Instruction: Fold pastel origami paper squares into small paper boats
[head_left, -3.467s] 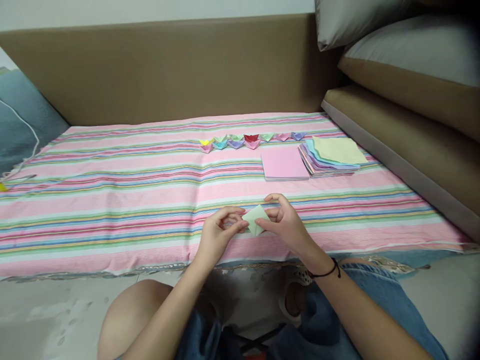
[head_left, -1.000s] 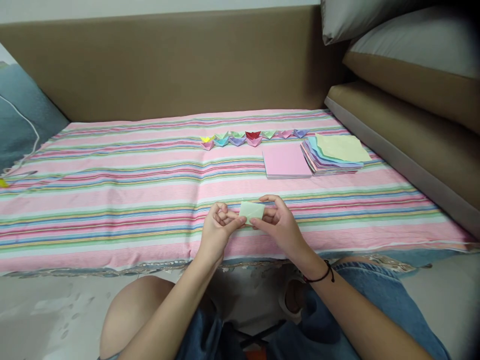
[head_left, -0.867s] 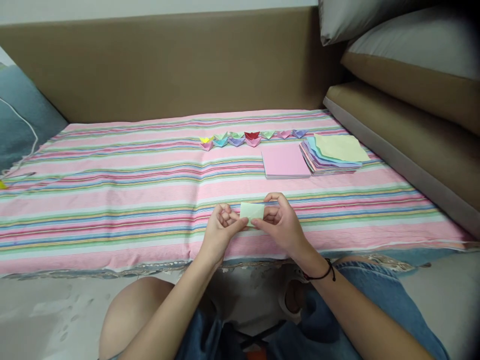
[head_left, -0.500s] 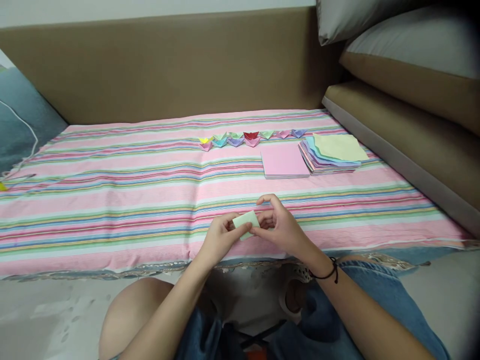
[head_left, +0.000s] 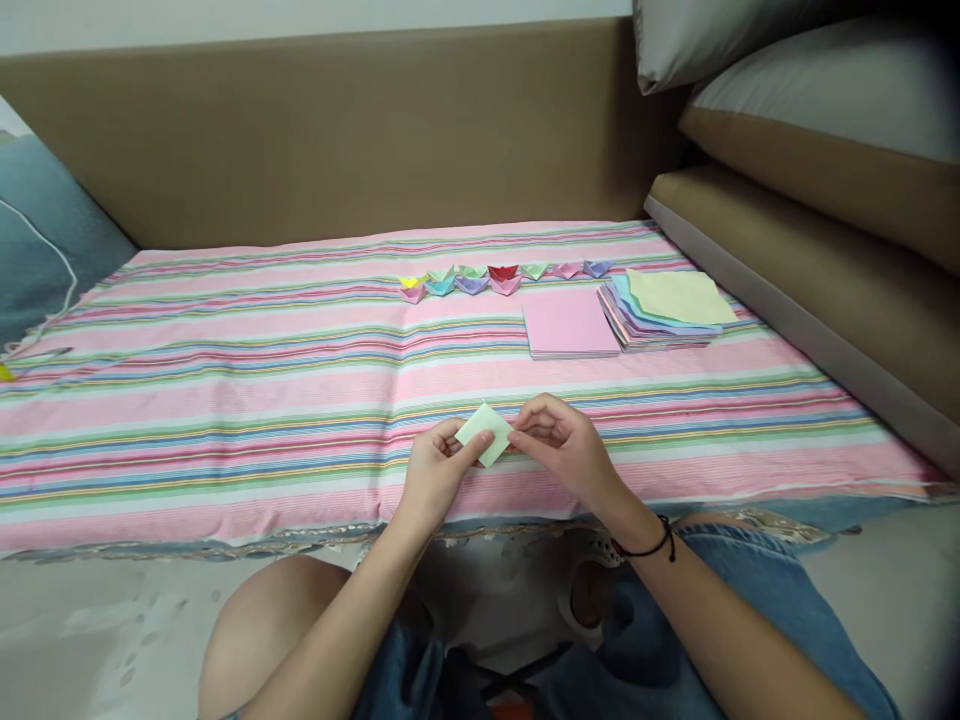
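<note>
A small pale green folded paper [head_left: 481, 424] is held up between my hands, above the near part of the striped cloth. Its outline is a diamond, with one corner pointing away from me. My left hand [head_left: 439, 465] grips it from the left, thumb on top and fingers beneath. At the right corner, my right hand [head_left: 566, 445] pinches the paper between thumb and index finger, the other fingers curled. Beyond the hands, several small folded paper boats [head_left: 472, 286] in yellow, green, blue, red, pink and purple stand in two rows.
A stack of pink square paper [head_left: 571, 325] lies right of centre, beside a fanned pile of coloured paper [head_left: 679, 298]. The striped cloth [head_left: 225, 400] covers the seat. Cushions [head_left: 810, 250] rise at the right, a brown backrest [head_left: 337, 140] behind. A white cord [head_left: 52, 250] lies far left.
The green paper has turned from a slanted rectangle to a diamond outline and shifted slightly left. My right index finger has come down onto its right corner.
</note>
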